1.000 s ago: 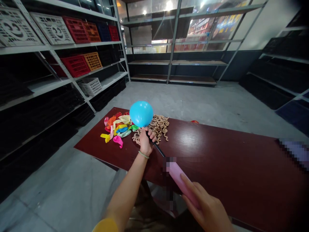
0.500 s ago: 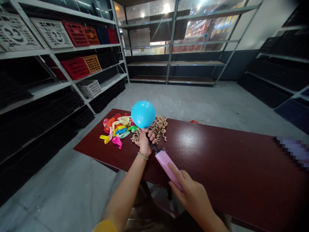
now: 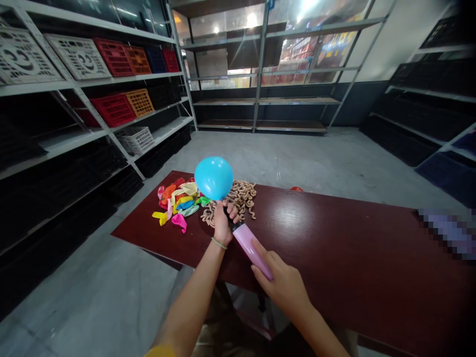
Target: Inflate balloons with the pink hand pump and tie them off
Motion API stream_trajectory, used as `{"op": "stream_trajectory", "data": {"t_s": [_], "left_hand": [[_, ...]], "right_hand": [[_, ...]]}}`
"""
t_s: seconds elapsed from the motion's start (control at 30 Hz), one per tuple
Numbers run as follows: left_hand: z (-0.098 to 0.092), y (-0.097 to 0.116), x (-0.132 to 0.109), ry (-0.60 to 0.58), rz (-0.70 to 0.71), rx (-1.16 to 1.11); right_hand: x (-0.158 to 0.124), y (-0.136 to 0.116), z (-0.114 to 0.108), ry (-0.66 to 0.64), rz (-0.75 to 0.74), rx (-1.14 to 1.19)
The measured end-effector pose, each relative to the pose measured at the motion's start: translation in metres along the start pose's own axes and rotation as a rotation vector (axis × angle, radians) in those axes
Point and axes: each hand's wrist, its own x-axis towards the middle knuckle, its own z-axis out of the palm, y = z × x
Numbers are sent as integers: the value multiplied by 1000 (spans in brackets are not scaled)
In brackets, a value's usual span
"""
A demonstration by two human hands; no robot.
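Note:
A partly inflated blue balloon (image 3: 213, 178) sits at the front end of a pink hand pump (image 3: 253, 252). My left hand (image 3: 223, 223) is closed around the pump's black front end, right below the balloon, and its fingers hide the balloon's neck. Wrapped round the pink barrel is my right hand (image 3: 280, 280), nearer to me. Just left of the balloon lies a pile of flat, colourful balloons (image 3: 182, 198). Behind and beside my left hand is a heap of beige, curly, worm-like pieces (image 3: 243, 196).
The dark red table (image 3: 316, 243) stretches to the right, where a blurred purple thing (image 3: 446, 230) lies at its edge. Shelves with crates (image 3: 115, 109) line the left side. A metal rack (image 3: 256, 99) stands at the back. A small red thing (image 3: 296, 189) shows past the table's far edge.
My right hand has pushed the pink barrel forward towards my left hand, so the gap between barrel and black end has closed. The balloon looks slightly bigger. The view has shifted a little.

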Motion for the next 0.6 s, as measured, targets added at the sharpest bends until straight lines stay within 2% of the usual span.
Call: {"op": "stream_trajectory", "data": {"t_s": [0.13, 0.3, 0.4, 0.47, 0.6], "left_hand": [[-2, 3, 2, 12, 2, -3], [-2, 7, 5, 8, 52, -22], [-1, 8, 5, 18, 53, -33], [0, 5, 5, 13, 54, -34], [2, -1, 1, -5, 25, -1]], "right_hand": [[-2, -4, 0, -5, -28, 5], [-41, 7, -13, -36, -57, 56], [-53, 13, -19, -46, -47, 62], [-48, 15, -18, -41, -38, 60], [-18, 9, -7, -29, 4, 67]]}}
